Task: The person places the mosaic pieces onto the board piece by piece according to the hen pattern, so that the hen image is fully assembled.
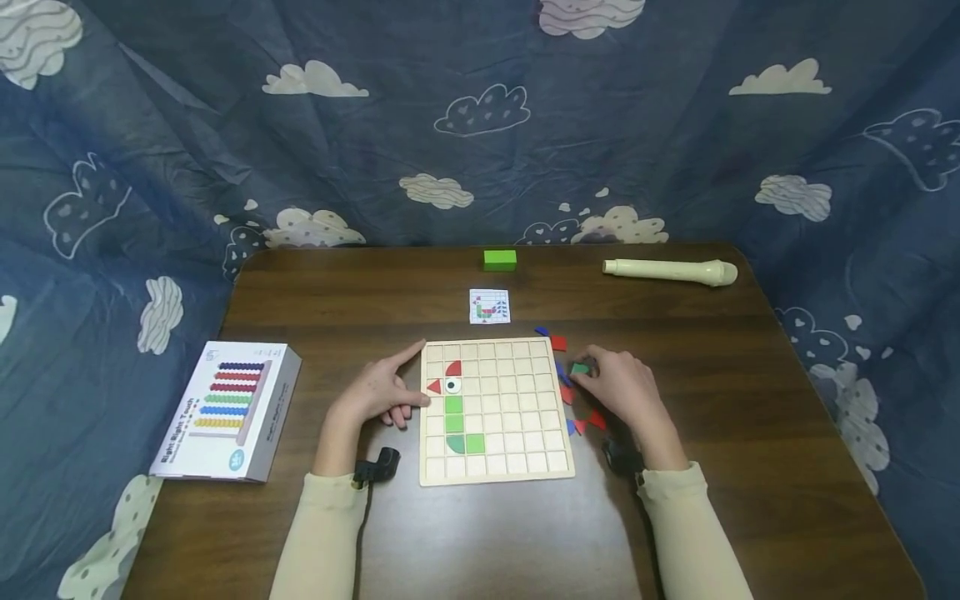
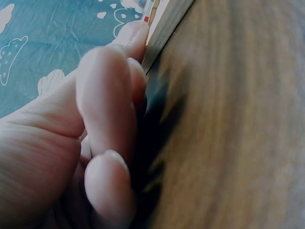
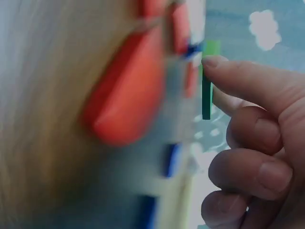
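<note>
A light wooden board (image 1: 517, 408) with a square grid lies in the middle of the table. On its left part sit red pieces, an eye piece (image 1: 453, 386), several green squares (image 1: 453, 423) and a dark green rounded piece (image 1: 455, 445). My left hand (image 1: 369, 392) touches the board's left edge with thumb and index finger spread; its other fingers bend loosely. Right of the board, my right hand (image 1: 626, 387) pinches a thin flat green piece (image 3: 207, 98) between thumb and index finger, above the table. That piece's full outline is partly hidden by the fingers.
Loose red pieces (image 1: 597, 419) and blue pieces (image 1: 542, 331) lie along the board's right edge. A pattern card (image 1: 490, 306) and a green block (image 1: 499, 261) are behind the board. A cream microphone-shaped object (image 1: 667, 271) lies back right; a white box (image 1: 225, 408) stands left.
</note>
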Demonstrator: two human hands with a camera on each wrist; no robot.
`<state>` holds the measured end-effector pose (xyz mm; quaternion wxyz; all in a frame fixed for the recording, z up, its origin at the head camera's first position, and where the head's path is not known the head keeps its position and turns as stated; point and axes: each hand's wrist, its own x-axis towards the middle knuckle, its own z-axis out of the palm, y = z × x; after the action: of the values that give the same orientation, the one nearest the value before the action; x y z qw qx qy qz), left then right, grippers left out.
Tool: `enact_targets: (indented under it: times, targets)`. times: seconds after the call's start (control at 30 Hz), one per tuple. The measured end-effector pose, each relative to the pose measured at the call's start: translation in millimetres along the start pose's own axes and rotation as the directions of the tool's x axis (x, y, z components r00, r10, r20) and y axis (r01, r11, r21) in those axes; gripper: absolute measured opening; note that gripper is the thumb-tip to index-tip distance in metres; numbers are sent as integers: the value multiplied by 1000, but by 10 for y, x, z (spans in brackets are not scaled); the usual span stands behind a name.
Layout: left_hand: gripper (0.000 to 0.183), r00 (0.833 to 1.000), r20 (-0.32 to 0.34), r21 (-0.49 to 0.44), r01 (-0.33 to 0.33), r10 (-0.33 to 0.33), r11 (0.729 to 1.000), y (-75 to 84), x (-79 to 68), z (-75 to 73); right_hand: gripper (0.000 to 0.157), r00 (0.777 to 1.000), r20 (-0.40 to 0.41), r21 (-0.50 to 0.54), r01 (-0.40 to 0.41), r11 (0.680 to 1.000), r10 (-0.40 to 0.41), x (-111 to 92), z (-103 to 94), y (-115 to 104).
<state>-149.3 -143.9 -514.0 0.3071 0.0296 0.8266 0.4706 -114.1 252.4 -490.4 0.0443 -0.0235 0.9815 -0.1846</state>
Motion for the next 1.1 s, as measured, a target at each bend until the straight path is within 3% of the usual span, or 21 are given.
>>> enact_targets:
  times: [0.13, 0.27, 0.43, 0.6, 0.8, 1.1]
  targets:
    - [106, 1000, -5, 3, 4, -4, 1000, -11, -5, 5, 26, 995, -14, 45, 97, 994, -97, -231, -45, -290]
    - [106, 1000, -9, 14, 19, -18, 1000, -24, -16, -10, 22, 973, 19, 77, 229, 970, -231, -463, 82, -679]
    - [106, 1000, -9, 20, 14, -14, 1000, -11, -5, -3, 20, 961, 117, 109, 239, 965, -251, -609, 357, -964]
    - [106, 1000, -8, 18, 17, -17, 1000, 3, 6, 8, 20, 967, 139, 73, 205, 976, -213, -607, 497, -1036]
    - [106, 1000, -7, 16, 23, -23, 1000, 18, 7, 2, 21, 962, 169, 80, 202, 976, -213, -578, 528, -1037]
    - [107, 1000, -9, 7, 21, -21, 1000, 16, 12, 4, 21, 960, 148, 74, 228, 971, -237, -603, 537, -1019]
